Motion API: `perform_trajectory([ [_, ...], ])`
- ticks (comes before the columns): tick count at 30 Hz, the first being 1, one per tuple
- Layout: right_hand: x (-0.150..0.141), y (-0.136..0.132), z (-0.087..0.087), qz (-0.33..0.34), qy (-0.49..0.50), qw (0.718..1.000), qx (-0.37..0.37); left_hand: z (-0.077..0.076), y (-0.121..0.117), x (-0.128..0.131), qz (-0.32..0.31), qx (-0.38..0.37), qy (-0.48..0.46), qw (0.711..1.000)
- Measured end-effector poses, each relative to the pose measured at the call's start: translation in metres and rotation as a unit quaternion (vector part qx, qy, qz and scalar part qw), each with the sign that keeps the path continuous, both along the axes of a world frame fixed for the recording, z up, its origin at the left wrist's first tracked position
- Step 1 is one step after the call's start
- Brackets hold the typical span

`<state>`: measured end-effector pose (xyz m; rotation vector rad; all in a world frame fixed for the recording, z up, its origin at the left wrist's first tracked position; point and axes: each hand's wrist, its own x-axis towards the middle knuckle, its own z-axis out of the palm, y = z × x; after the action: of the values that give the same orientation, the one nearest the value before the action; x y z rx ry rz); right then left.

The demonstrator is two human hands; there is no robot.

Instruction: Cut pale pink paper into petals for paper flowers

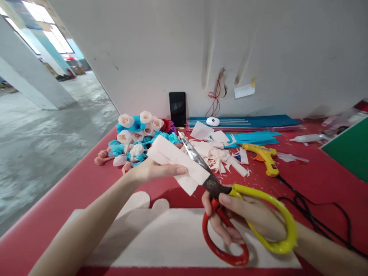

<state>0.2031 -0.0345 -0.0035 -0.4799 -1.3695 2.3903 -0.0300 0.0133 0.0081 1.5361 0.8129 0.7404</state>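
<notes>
Our left hand (156,168) pinches the folded pale pink paper strips (178,157) above the red table (92,184). Our right hand (241,211) grips the metal scissors with red and yellow handles (214,184), handles spread, blades beside the strips.

Flowers (137,135) sat bunched at the far left of the table (86,184), and there, beside their right end, a phone (177,109) leaned on the wall (143,57)! Scraps (214,155) lay midway, glue gun (267,157) right of them, large sheet (143,241) nearest.
</notes>
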Motion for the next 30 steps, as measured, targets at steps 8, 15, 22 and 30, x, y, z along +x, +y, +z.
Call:
perform_trajectory([
  [8, 0.000, -0.003, 0.004, -0.037, -0.043, 0.997, -0.042, -0.006, 0.001, 0.000, 0.041, 0.027, 0.011, 0.999],
  [15, 0.007, 0.009, 0.006, 0.046, 0.055, 0.997, -0.020, -0.006, 0.004, -0.002, 0.051, 0.009, -0.022, 0.998],
  [22, 0.019, 0.028, 0.010, 0.139, 0.104, 0.980, -0.096, 0.000, 0.007, -0.011, 0.066, 0.003, -0.022, 0.998],
  [30, 0.028, 0.033, 0.005, 0.101, 0.092, 0.972, -0.189, -0.004, 0.015, -0.007, 0.124, 0.067, 0.025, 0.990],
])
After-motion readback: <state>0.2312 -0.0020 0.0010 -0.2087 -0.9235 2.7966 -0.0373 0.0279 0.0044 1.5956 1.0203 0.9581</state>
